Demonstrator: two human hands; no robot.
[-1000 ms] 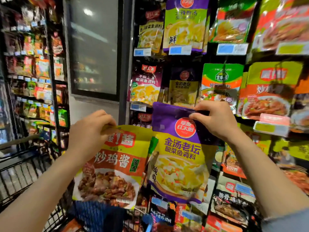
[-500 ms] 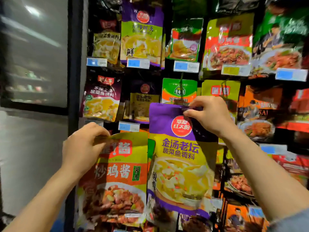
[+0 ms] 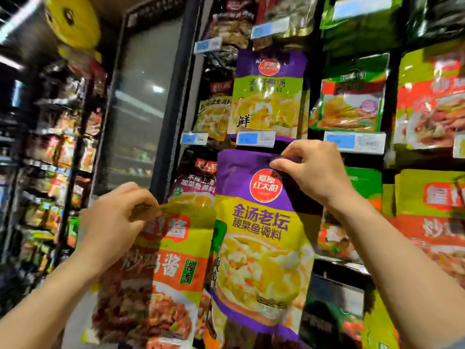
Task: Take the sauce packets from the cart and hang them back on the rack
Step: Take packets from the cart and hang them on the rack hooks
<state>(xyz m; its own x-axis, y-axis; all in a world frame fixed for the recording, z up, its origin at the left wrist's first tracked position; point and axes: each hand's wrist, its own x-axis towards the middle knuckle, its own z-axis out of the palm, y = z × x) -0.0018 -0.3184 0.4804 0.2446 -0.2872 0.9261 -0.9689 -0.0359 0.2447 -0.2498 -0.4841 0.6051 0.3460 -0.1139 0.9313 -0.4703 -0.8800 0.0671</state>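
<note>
left hand [image 3: 113, 220]: bare forearm | right hand [image 3: 314, 172]: bare forearm, grey-blue sleeve [image 3: 453, 342] edge

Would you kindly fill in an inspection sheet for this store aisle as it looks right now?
Surface: hanging rack with blue price tags.
Job's things: purple-and-yellow sauce packet held at its top edge before the rack; orange-and-yellow sauce packet held lower, to its left.
Clutter: hung packets fill the rack, among them a purple one above.
Grippers: right hand pinches the purple-and-yellow packet; left hand grips the orange-and-yellow one.
Cables: nothing seen.
Surroundings: glass door left of the rack; blurred shelves beyond.
</note>
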